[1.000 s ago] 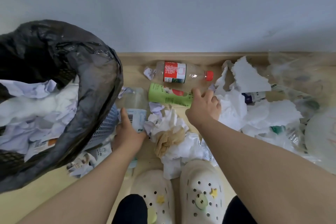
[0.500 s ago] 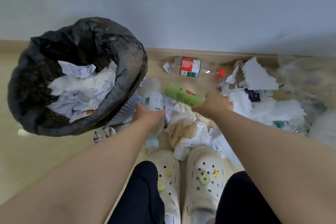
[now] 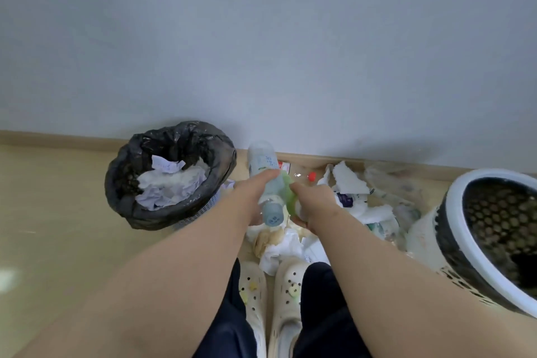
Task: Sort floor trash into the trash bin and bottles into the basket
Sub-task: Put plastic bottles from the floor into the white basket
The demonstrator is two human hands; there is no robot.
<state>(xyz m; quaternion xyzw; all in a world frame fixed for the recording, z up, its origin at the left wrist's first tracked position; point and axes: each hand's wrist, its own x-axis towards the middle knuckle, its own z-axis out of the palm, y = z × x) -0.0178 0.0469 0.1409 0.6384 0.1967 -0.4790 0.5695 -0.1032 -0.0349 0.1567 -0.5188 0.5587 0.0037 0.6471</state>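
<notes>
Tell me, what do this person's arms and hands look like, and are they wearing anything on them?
Both forearms are bare: no sleeves reach into view. The left hand and right hand wear no gloves, and no watch, bracelet or ring shows. Below are dark trousers and cream clogs.

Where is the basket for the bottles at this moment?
In the head view, the basket sits on the floor at the far right, just right of the white paper pile; the trash bin is on the left.
</notes>
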